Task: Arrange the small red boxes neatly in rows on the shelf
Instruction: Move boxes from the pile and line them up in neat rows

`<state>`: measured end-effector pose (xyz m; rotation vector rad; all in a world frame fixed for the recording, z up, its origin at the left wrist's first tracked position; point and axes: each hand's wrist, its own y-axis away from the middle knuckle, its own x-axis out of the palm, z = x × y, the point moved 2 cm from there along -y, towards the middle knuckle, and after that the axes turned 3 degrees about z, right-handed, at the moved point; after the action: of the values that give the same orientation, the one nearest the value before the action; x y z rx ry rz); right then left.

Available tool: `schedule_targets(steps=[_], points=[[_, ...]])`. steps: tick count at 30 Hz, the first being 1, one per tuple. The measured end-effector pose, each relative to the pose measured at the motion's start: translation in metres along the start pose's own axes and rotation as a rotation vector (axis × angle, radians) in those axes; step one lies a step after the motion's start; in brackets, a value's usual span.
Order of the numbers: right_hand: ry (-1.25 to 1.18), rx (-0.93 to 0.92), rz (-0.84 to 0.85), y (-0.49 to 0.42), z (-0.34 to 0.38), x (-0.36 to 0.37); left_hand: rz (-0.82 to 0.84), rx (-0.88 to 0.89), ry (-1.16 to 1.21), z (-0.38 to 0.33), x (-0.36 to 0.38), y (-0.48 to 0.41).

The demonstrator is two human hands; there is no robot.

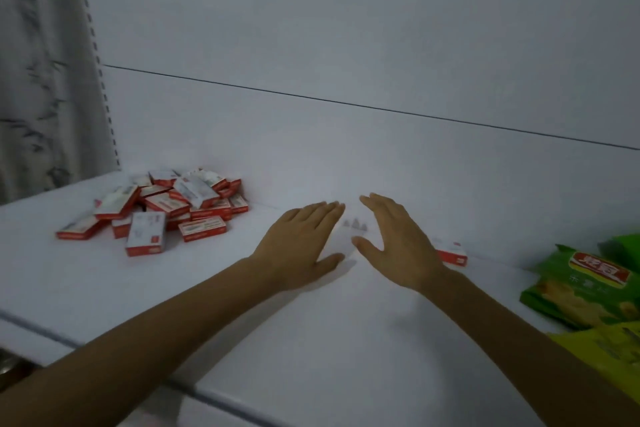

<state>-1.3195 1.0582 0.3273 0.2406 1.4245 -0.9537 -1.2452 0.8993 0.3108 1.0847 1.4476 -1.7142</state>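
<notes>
Head camera: a person's left hand (301, 250) and right hand (398, 246) lie flat and low over a white shelf (311, 340). The fingers are straight and held together, the palms face down, and neither hand grips anything. The hands angle toward each other, with a narrow gap between the fingertips.

A heap of red boxes (166, 210) sits well to the left at the back of the shelf, jumbled, with some boxes leaning on others. A single red box (452, 255) lies just beyond the right hand, near the back panel (346, 45), its left end hidden behind that hand. The patch between the hands is washed out. Faint grey marks there may be print on white box tops, but that cannot be told for sure. A green snack bag (585, 291) and a yellow bag (609, 354) crowd the shelf's right end.

Judged from this, almost all the sorting lies ahead.

- **The heap:** this is the main hazard. Pulling a box from underneath could tip the leaning ones and send them sliding toward the shelf's open front edge.
- **The flat hands:** a sweep could skew any boxes already lined up, or shove the single red box askew.
- **The right end:** a row growing rightward may run into the snack bags and bend out of line.
- **Mixed faces:** red and white sides showing together would spoil a neat row if boxes go down unturned.
</notes>
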Motion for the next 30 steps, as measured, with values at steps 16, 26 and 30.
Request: schedule_targets(steps=[16, 26, 30], points=[[-0.327, -0.283, 0.126, -0.071, 0.235, 0.094, 0.101, -0.343, -0.034, 0.194, -0.071, 0.182], [-0.232, -0.024, -0.013, -0.088, 0.269, 0.144, 0.011, 0.029, 0.062, 0.237, -0.067, 0.173], [-0.228, -0.060, -0.044, -0.089, 0.276, 0.150, -0.052, 0.136, 0.115, 0.241, -0.060, 0.163]])
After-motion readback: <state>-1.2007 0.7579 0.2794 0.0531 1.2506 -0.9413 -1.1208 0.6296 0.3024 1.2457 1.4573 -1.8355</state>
